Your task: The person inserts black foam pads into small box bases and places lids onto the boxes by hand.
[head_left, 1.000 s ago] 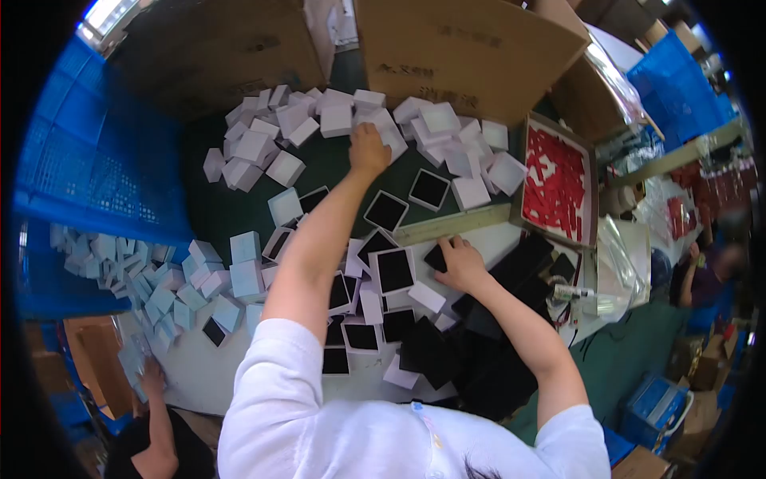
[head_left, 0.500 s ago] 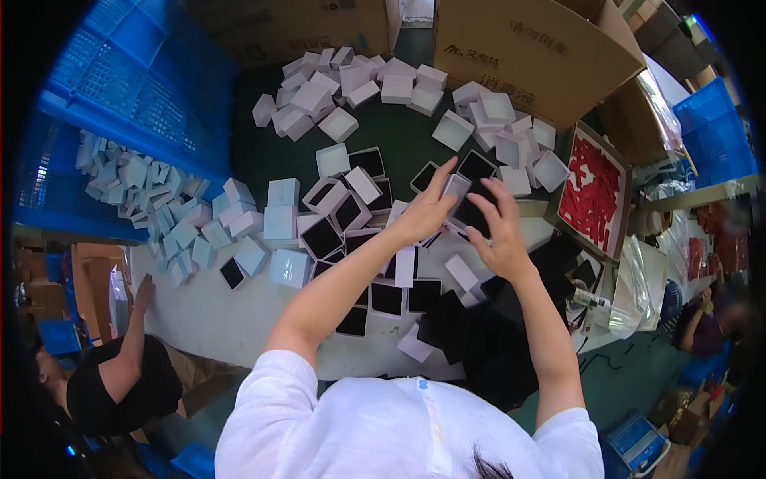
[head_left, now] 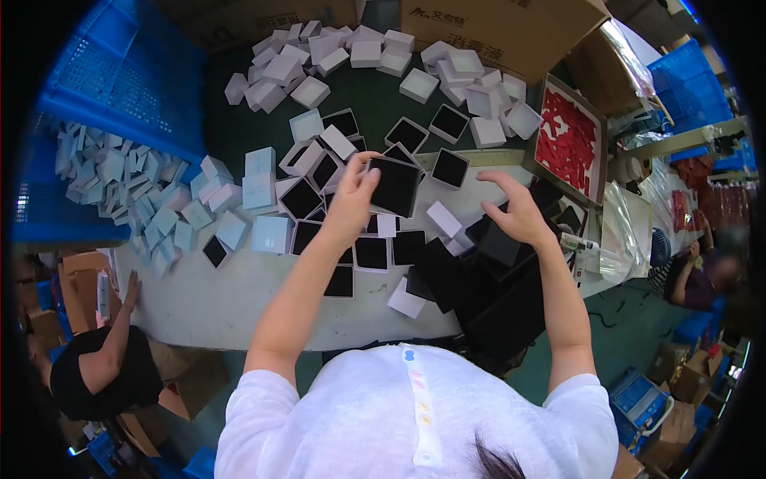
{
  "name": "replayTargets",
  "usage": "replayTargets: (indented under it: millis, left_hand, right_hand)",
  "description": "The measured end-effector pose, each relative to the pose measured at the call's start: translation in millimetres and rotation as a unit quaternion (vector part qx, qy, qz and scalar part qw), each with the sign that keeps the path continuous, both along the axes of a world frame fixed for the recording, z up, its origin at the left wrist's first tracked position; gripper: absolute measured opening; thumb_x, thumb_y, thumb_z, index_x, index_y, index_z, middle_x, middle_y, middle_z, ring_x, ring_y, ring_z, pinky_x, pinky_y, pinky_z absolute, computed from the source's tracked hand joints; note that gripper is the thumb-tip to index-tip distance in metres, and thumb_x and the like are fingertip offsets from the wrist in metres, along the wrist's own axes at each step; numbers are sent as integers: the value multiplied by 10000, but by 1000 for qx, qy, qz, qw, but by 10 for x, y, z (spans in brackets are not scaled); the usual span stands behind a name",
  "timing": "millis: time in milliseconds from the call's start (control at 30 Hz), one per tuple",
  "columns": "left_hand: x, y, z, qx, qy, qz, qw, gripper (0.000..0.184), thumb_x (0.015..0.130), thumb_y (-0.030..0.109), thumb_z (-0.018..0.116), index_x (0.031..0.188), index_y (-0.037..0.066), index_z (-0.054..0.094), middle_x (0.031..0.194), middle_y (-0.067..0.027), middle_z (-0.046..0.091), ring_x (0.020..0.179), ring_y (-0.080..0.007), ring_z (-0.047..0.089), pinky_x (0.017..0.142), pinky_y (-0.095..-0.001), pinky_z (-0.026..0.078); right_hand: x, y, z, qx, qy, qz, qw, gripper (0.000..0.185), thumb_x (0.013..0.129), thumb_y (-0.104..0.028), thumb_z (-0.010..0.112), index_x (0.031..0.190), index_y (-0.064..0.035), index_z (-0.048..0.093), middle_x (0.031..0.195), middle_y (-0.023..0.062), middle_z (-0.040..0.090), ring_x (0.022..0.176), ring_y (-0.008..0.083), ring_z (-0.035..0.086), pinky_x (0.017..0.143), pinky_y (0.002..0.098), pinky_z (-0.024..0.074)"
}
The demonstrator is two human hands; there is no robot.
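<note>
My left hand (head_left: 351,199) grips a small white box with a black insert (head_left: 396,188) by its left side, the black face turned up. Right of it, my right hand (head_left: 517,211) is open, thumb and fingers apart, above a heap of black pads (head_left: 447,275); it holds nothing that I can see. Under and around the held box lie several white boxes with black inserts (head_left: 372,254). A white box part (head_left: 444,219) rests on the table between my two hands.
White boxes (head_left: 365,54) are piled at the back before cardboard cartons (head_left: 503,32). Pale blue boxes (head_left: 259,190) spread leftward to blue crates (head_left: 120,88). A tray (head_left: 600,164) of red pieces stands at right. Other people are at the left (head_left: 104,363) and right edges.
My hands have moved apart. The left now carries the box with the black insert nearer and to the left; the right has drawn back toward the black pads. The camera view has shifted.
</note>
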State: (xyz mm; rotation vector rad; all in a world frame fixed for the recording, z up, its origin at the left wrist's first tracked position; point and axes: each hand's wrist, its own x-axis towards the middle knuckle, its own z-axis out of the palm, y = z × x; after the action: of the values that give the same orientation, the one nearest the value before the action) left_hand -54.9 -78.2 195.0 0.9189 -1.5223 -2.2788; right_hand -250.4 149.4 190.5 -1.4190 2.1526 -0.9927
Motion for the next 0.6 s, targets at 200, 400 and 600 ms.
replayTargets:
  millis: [200,400,600]
  left_hand:
    - [265,-333,-22,-40,-45,51,997,192,937,257,626,963,68,598,823,10,600,712,-49,542,607,-190,437]
    - [256,-397,-38,-62,-37,71,995,230,904,192,672,1088,56,642,844,-11,634,731,-74,587,624,-202,475]
    - [348,-460,-109,-74,-45,31,996,182,864,121,701,1015,22,682,918,-43,666,842,-114,620,745,-246,515]
  right_hand:
    - [-140,732,-87,21,64,-194,979,376,801,-141,663,1142,-8,577,1165,175,594,1119,329,555,985,378,417]
    - [45,1001,-380,78,104,-349,928,457,800,-243,698,1194,-61,554,1327,213,459,1240,394,425,1033,459,359]
    - [200,1003,-755,65,93,-422,900,695,663,-237,820,1267,-115,499,1473,255,222,1297,429,346,1071,469,314]
